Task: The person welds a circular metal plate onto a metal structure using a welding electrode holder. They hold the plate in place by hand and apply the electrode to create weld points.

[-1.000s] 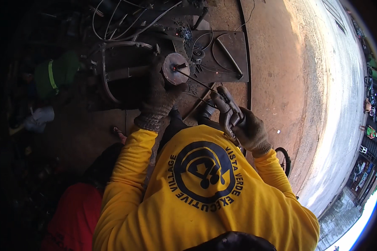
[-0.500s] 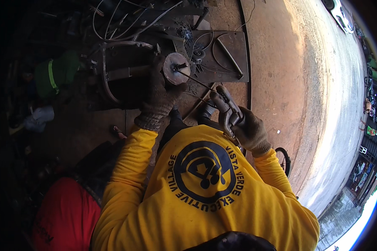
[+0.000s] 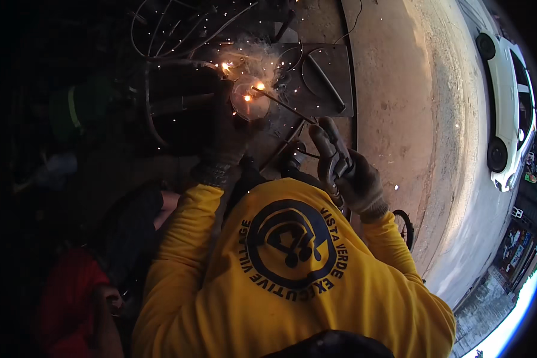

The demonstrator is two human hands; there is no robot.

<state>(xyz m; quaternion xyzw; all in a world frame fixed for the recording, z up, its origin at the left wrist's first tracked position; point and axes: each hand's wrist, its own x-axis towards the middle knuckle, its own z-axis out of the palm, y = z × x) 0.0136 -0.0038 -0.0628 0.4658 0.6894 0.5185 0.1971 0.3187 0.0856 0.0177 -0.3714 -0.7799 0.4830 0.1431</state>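
Observation:
Bright sparks and smoke rise from a round metal disc (image 3: 252, 108) in front of me. My left hand (image 3: 225, 140), in a dim knitted work glove, is closed on the disc's left and lower edge; its fingers are partly lost in shadow. My gloved right hand (image 3: 364, 188) grips a welding electrode holder (image 3: 333, 149). A thin welding rod (image 3: 287, 108) runs from the holder's jaws up and left, its tip at the glowing spot on the disc. More glowing points show on the disc's lower part and just above it.
Beyond the disc are a dark metal plate (image 3: 334, 71) with a bar on it and a curved metal frame (image 3: 148, 104). A person in a red shirt (image 3: 71, 298) is close at my left. To the right are a bicycle wheel (image 3: 404, 230) and a white car (image 3: 510, 101) on the road.
Sparks and smoke have appeared at the rod's tip, and the picture has darkened. My right hand has shifted slightly right. The car has moved further into view; the person in red has leaned or shifted.

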